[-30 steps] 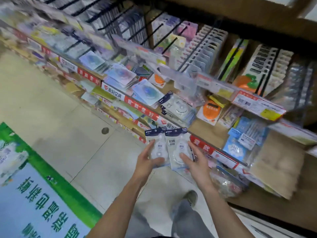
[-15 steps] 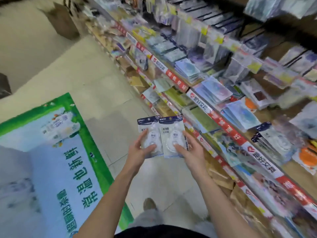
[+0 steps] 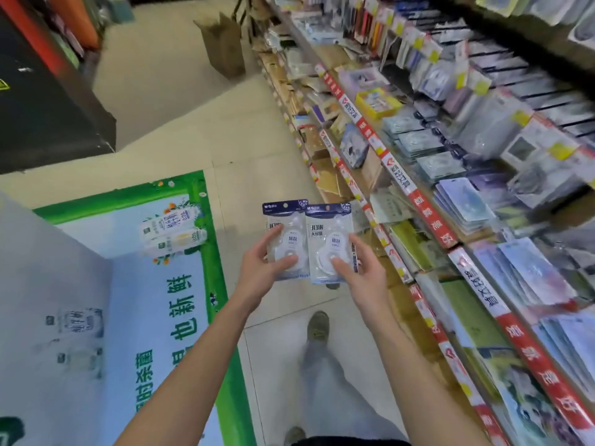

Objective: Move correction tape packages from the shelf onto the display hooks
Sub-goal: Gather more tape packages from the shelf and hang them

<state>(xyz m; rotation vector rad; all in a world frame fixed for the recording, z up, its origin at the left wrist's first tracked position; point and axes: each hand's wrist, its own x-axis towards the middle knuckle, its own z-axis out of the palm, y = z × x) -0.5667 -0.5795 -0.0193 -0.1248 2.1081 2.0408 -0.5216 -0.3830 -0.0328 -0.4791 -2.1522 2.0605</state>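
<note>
I hold two stacks of correction tape packages side by side in front of me, over the aisle floor. My left hand (image 3: 262, 265) grips the left package (image 3: 285, 226), thumb on its clear blister. My right hand (image 3: 360, 272) grips the right package (image 3: 328, 233) the same way, and more packages seem stacked behind it. Both have dark blue headers and white tape dispensers. The stationery shelf (image 3: 415, 191) with red price strips runs along my right. Display hooks (image 3: 531, 88) with hanging goods fill the upper right, blurred.
A green and white floor advertisement (image 3: 154, 284) lies at my left. A cardboard box (image 3: 222, 46) stands in the aisle far ahead. A dark fixture (image 3: 45, 101) is at upper left. My feet (image 3: 317, 326) are on the tiled floor.
The view has swung left along the aisle, so the shelf now runs down my right side. Both hands keep the same hold on the packages, carried away from the shelf edge.
</note>
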